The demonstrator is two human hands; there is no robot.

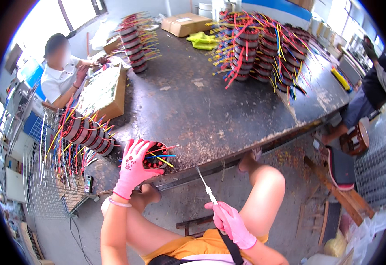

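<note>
A small ring-shaped stator (157,160) with red windings and yellow, blue and red leads lies at the table's near edge. My left hand (134,168), in a pink glove, is curled round its left side, fingers on the far rim and thumb on the near one. My right hand (232,224), also in a pink glove, is closed on a slim white-handled tool (209,193) with a thin metal shaft. The tool points up and left, its tip close to the table edge and apart from the stator. Its exact kind is unclear.
A leaning stack of stators (87,134) stands left of my left hand, beside a wire rack (47,176). More stacks (246,48) fill the far right; one column (133,44) stands far left. A co-worker (60,70) sits behind an open carton (118,95). Another person (376,84) is at right.
</note>
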